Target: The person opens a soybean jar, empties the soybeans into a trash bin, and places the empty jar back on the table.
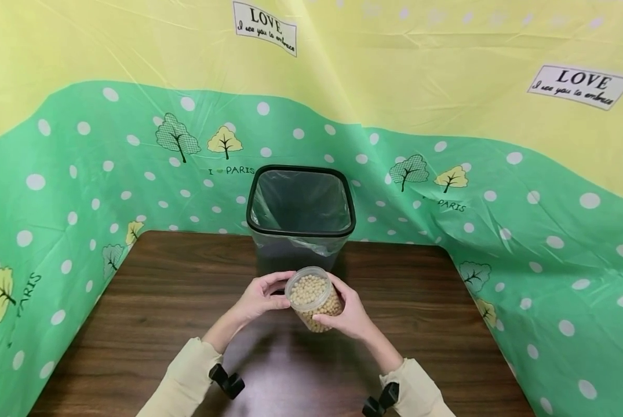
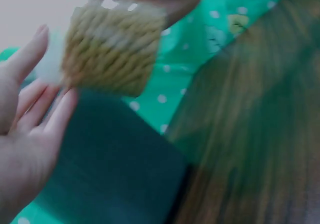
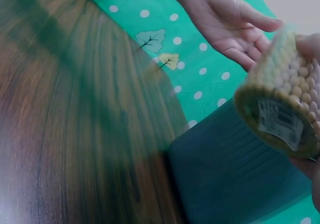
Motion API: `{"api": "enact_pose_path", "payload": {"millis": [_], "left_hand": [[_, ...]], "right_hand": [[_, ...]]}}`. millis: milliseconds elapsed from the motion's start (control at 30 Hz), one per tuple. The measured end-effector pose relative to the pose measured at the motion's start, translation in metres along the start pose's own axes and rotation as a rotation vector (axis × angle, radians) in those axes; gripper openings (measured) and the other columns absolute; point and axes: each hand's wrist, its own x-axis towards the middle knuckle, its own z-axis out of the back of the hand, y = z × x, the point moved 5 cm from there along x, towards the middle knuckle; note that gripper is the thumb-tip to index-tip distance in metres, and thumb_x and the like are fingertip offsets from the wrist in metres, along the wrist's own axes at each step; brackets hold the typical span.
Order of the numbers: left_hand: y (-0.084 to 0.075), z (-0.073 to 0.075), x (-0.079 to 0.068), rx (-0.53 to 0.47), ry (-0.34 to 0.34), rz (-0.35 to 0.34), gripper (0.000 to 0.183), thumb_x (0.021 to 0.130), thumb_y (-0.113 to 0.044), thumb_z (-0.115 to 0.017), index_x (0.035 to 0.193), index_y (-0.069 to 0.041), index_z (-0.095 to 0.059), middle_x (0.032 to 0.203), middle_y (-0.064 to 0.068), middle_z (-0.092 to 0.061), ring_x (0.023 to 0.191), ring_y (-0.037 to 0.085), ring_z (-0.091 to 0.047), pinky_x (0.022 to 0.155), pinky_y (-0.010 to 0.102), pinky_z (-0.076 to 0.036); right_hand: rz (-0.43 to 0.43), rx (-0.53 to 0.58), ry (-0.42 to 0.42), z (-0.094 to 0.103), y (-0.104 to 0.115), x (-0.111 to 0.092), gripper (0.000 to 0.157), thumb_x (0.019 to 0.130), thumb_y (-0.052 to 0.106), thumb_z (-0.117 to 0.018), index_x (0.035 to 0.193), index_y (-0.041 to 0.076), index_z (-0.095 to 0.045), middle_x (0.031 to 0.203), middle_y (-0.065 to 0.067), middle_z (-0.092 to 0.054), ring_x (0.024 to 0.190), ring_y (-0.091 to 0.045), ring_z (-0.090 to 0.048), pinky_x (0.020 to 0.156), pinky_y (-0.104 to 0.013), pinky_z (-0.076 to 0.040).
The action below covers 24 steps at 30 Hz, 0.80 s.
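In the head view my right hand (image 1: 350, 313) grips a clear plastic jar (image 1: 319, 310) full of pale round beans, tilted in front of the bin. A see-through lid (image 1: 307, 288) covers its top. My left hand (image 1: 259, 298) holds the lid's left edge between thumb and fingers; the left wrist view shows this hand (image 2: 30, 129) around the whitish lid end, though blurred. Seen from the right wrist, the jar's base (image 3: 280, 121) bears a white label with a barcode.
Behind the jar stands a dark square bin (image 1: 301, 231) with a black rim and a clear liner bag. It sits at the back of the brown wood-grain table (image 1: 196, 260). A green and yellow patterned cloth (image 1: 134, 133) hangs around the table.
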Motion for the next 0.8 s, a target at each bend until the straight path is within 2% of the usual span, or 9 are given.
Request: {"api": "enact_pose_path", "payload": {"millis": [133,200,267,400,467,533,700,767,800], "left_hand": [[-0.003,-0.006,-0.003,0.073,-0.165,-0.013,0.059,0.071,0.0,-0.075,0.122,0.013,-0.047,0.121,0.032,-0.048,0.101,0.017,-0.058,0.08,0.029,-0.051],[-0.007,-0.009,-0.004,0.101,-0.194,-0.016,0.058,0.07,0.001,-0.075,0.12,0.012,-0.049,0.119,0.031,-0.05,0.102,0.022,-0.058,0.081,0.035,-0.051],[-0.011,-0.009,-0.004,0.118,-0.171,-0.032,0.057,0.071,0.0,-0.075,0.12,0.013,-0.048,0.118,0.031,-0.05,0.104,0.024,-0.057,0.083,0.04,-0.049],[-0.015,-0.007,0.0,0.104,-0.021,-0.043,0.065,0.073,-0.007,-0.075,0.126,0.013,-0.042,0.125,0.032,-0.044,0.107,0.016,-0.054,0.085,0.044,-0.047],[-0.015,-0.008,0.001,0.102,0.037,-0.046,0.07,0.074,-0.011,-0.074,0.13,0.012,-0.039,0.129,0.031,-0.041,0.108,0.012,-0.053,0.084,0.039,-0.049],[-0.013,-0.01,0.002,0.089,0.039,-0.052,0.073,0.073,-0.013,-0.075,0.131,0.012,-0.038,0.131,0.031,-0.039,0.108,0.01,-0.053,0.082,0.037,-0.05],[-0.012,-0.018,-0.002,0.124,-0.176,-0.076,0.065,0.07,0.0,-0.075,0.126,0.01,-0.044,0.127,0.028,-0.045,0.106,0.019,-0.056,0.079,0.037,-0.051],[-0.014,-0.019,-0.003,0.135,-0.212,-0.07,0.062,0.069,0.004,-0.075,0.124,0.01,-0.046,0.124,0.028,-0.048,0.104,0.021,-0.057,0.078,0.036,-0.051],[-0.015,-0.019,-0.003,0.128,-0.2,-0.068,0.061,0.07,0.001,-0.075,0.123,0.01,-0.047,0.123,0.029,-0.048,0.102,0.02,-0.058,0.078,0.035,-0.052]], "right_hand": [[0.026,-0.1,-0.08,0.002,0.0,0.0,0.078,0.058,0.002,-0.081,0.127,-0.007,-0.045,0.116,-0.021,-0.056,0.101,-0.022,-0.054,0.085,-0.023,-0.044],[0.042,-0.096,-0.102,0.004,-0.004,-0.001,0.079,0.058,0.003,-0.082,0.127,-0.007,-0.045,0.115,-0.022,-0.056,0.1,-0.021,-0.055,0.084,-0.023,-0.044],[0.034,-0.036,-0.093,0.005,-0.012,-0.001,0.078,0.059,0.0,-0.08,0.128,-0.006,-0.044,0.115,-0.021,-0.056,0.1,-0.016,-0.054,0.083,-0.022,-0.044],[0.014,0.099,0.002,0.005,-0.027,-0.003,0.079,0.062,-0.002,-0.078,0.132,-0.002,-0.042,0.118,-0.02,-0.054,0.102,-0.01,-0.052,0.084,-0.021,-0.044],[0.019,0.123,0.038,0.003,-0.028,-0.003,0.079,0.063,0.0,-0.078,0.134,0.001,-0.041,0.119,-0.019,-0.053,0.103,-0.01,-0.051,0.086,-0.022,-0.044],[0.037,0.087,0.031,0.002,-0.018,-0.002,0.08,0.063,0.001,-0.078,0.133,-0.001,-0.041,0.119,-0.019,-0.054,0.103,-0.013,-0.052,0.086,-0.023,-0.044],[0.104,-0.151,-0.157,0.004,0.013,-0.001,0.08,0.055,0.004,-0.083,0.125,-0.007,-0.046,0.115,-0.021,-0.055,0.101,-0.026,-0.055,0.087,-0.025,-0.043],[0.109,-0.141,-0.179,0.005,0.007,-0.002,0.081,0.055,0.005,-0.083,0.126,-0.006,-0.046,0.116,-0.021,-0.055,0.102,-0.025,-0.055,0.086,-0.025,-0.043],[0.109,-0.101,-0.166,0.006,0.001,-0.003,0.08,0.056,0.003,-0.083,0.127,-0.006,-0.045,0.115,-0.021,-0.055,0.101,-0.022,-0.055,0.085,-0.024,-0.044]]}}
